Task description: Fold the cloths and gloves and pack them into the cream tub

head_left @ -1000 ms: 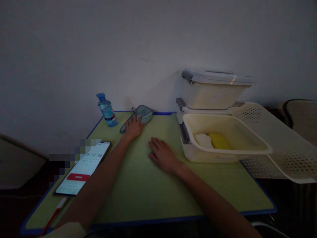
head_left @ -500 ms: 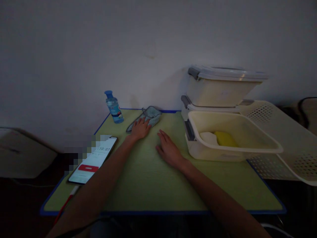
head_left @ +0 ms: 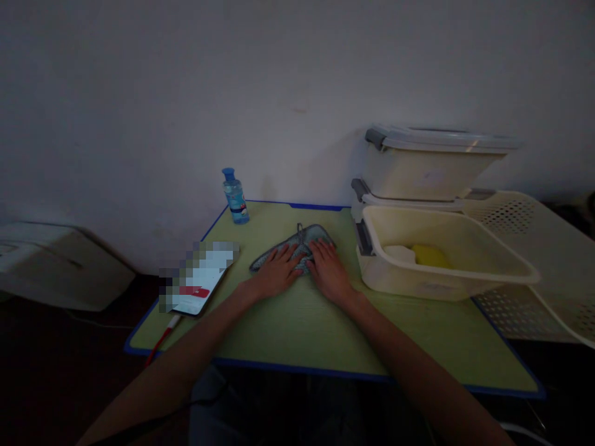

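A small grey cloth (head_left: 310, 235) lies on the green table (head_left: 288, 328), near its middle. My left hand (head_left: 277, 272) rests flat on the cloth's left part with fingers stretched out. Beside it, my right hand (head_left: 329, 270) lies flat on the cloth's right part, fingers also stretched. The two hands nearly touch each other. Most of the cloth's near edge is hidden under my fingers.
A small blue-capped bottle (head_left: 235, 198) stands at the back left by the wall. A phone (head_left: 199, 286) with a red cable lies at the left edge. An open cream bin (head_left: 446, 282) holding a yellow and a white item sits right, before stacked lidded bins (head_left: 432, 164) and a perforated basket (head_left: 534, 248).
My left hand has dragged the cloth from the table's back edge toward the middle. My right hand has moved onto the cloth. The view has shifted left.
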Tool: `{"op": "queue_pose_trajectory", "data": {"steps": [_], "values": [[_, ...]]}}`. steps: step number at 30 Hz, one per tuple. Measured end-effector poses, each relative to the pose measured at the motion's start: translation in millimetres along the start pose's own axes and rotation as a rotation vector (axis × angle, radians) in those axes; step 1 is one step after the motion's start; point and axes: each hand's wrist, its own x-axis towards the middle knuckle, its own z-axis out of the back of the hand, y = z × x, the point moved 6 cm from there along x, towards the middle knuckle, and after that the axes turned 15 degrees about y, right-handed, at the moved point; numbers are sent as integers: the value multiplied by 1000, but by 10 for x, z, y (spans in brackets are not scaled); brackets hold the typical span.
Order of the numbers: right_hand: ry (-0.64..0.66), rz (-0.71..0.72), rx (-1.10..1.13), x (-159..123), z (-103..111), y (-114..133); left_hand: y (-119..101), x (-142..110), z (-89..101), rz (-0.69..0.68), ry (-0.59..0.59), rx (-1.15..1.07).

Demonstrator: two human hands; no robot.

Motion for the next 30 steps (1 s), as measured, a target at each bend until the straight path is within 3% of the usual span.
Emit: {"op": "queue_pose_trajectory", "data": {"steps": [10, 17, 21, 25, 30], "values": [[127, 120, -22, -151, 70, 155, -120, -382, -132, -52, -91, 18], [195, 176, 41, -159, 41, 158, -30, -390, -11, -149, -171, -386], [214, 253, 55, -176, 26, 190, -21, -443, 38, -229, -296, -540], [123, 239, 71, -181, 67, 139, -7, -592, 95, -81, -529, -303], [-47, 205, 119, -188, 182, 41, -33, -692, 175, -28, -654, -73]]}}
